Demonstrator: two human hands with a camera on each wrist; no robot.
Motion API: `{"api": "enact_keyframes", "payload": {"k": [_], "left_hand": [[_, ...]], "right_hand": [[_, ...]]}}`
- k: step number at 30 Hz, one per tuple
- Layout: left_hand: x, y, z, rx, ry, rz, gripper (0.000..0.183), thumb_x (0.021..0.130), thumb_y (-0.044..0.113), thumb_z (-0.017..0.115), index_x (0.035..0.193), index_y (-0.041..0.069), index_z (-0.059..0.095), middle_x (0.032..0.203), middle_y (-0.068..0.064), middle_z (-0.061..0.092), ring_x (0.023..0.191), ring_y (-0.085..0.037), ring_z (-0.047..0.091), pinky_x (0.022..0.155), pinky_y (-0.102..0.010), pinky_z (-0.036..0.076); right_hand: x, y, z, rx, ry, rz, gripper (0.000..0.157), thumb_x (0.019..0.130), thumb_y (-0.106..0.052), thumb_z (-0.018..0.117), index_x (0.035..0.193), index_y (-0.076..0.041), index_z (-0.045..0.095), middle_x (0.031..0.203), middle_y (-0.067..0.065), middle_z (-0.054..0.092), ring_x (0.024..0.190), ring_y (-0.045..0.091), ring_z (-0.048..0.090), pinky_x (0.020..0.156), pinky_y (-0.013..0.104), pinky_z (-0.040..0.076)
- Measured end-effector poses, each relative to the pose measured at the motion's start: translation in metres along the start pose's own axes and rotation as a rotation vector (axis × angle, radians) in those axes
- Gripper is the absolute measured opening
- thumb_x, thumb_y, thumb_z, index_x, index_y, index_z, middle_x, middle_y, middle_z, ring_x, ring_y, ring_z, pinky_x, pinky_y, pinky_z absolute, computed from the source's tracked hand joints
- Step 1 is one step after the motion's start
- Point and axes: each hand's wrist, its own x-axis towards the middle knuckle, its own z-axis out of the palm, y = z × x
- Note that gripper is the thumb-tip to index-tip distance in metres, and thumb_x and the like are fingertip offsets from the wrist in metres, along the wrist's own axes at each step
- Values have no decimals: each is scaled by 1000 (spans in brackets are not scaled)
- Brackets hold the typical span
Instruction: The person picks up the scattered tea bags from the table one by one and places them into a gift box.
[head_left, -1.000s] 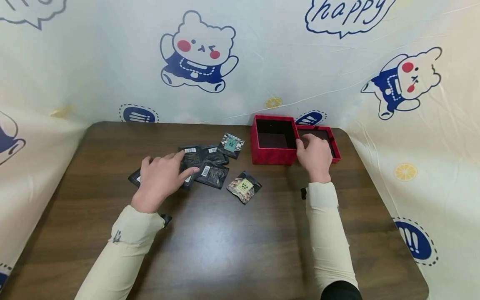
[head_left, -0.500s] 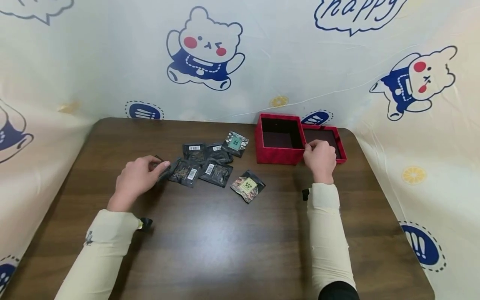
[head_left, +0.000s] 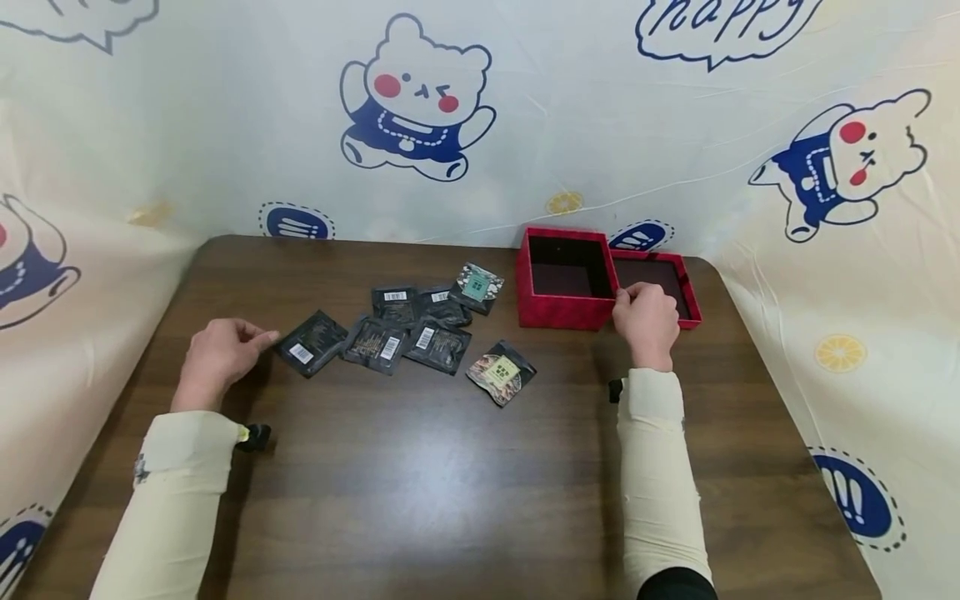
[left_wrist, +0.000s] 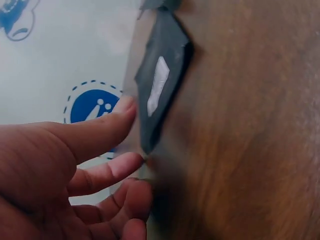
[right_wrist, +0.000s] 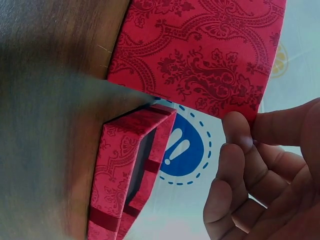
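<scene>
At the far left of the head view, my left hand (head_left: 216, 357) is beside a black sachet with a white barcode label (head_left: 311, 343). In the left wrist view its thumb and forefinger are spread apart at the near corner of this black sachet (left_wrist: 170, 50). My right hand (head_left: 648, 323) pinches the front right corner of an open red box (head_left: 562, 311) between thumb and forefinger. The patterned wall of the red box (right_wrist: 200, 65) fills the top of the right wrist view. Inside, the box shows a dark bare bottom.
Several more black sachets (head_left: 438, 344) lie in a cluster in the middle, some overlapping. One with a yellow-green label (head_left: 501, 372) lies in front, another with a teal label (head_left: 477, 287) behind. The red lid (head_left: 692, 296) lies right of the box. Printed cloth hangs behind the wooden table (head_left: 450, 500).
My left hand has moved left from over the sachets, shifting one of them at the left end and letting go of it. The right hand has stayed at the box, its fingers closing on the corner.
</scene>
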Motion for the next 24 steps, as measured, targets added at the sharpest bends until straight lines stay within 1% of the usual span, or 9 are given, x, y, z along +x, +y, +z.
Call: {"api": "enact_keyframes", "payload": {"k": [2,5,10,13,16,18,20,21,24], "left_hand": [[3,-2,4,-1,-27,-5,48,95,38,70,105,-9,70,108,-29,63,89,-39,50,69,-46,45],[7,-2,9,4,-63,-27,44,90,34,77,102,-7,72,110,-29,62,88,-38,49,68,-44,44],[11,-1,10,-3,-77,-43,37,90,28,78,100,-7,71,108,-28,60,89,-39,48,67,-43,43],[12,-2,8,-27,-71,-45,34,92,26,75,99,-7,70,98,-23,63,86,-36,50,65,-39,43],[11,-2,8,-122,-81,-73,31,94,19,72,104,-10,66,87,-16,66,80,-30,57,61,-36,47],[10,-2,7,-207,-101,-97,30,96,15,69,109,-11,62,84,-14,67,76,-25,61,60,-34,50],[8,-2,5,-284,-121,-111,31,97,9,67,116,-13,57,89,-16,66,74,-22,64,61,-33,54],[7,-2,4,-307,-127,-110,31,98,7,65,119,-13,56,93,-18,66,74,-21,64,62,-32,56],[4,-1,-1,-338,-133,-100,32,100,5,61,126,-13,54,106,-24,62,77,-21,65,65,-31,57]], "right_hand": [[0,1,-1,-1,-1,4,32,102,-32,54,102,-6,73,97,17,69,88,39,61,75,56,52],[0,2,0,5,-2,2,32,102,-33,54,104,-7,73,98,17,69,88,39,61,74,56,51],[0,3,0,16,0,0,32,102,-33,54,105,-8,74,100,17,69,90,40,61,75,57,51],[0,3,-1,20,-1,6,32,102,-33,54,103,-8,74,100,17,69,90,40,61,76,57,51],[0,4,-2,25,3,11,32,102,-33,54,101,-8,74,100,17,69,91,40,61,76,57,51],[0,4,-2,32,6,13,32,101,-33,55,100,-8,74,99,16,69,90,40,61,75,57,51],[0,4,-2,42,5,18,32,101,-33,55,100,-8,74,98,16,69,89,39,61,73,56,51],[0,4,-2,48,2,22,32,101,-33,55,100,-8,74,98,16,69,89,38,61,73,55,51],[0,4,-2,61,-3,30,31,101,-33,55,101,-8,74,98,16,68,88,37,60,71,54,51]]}}
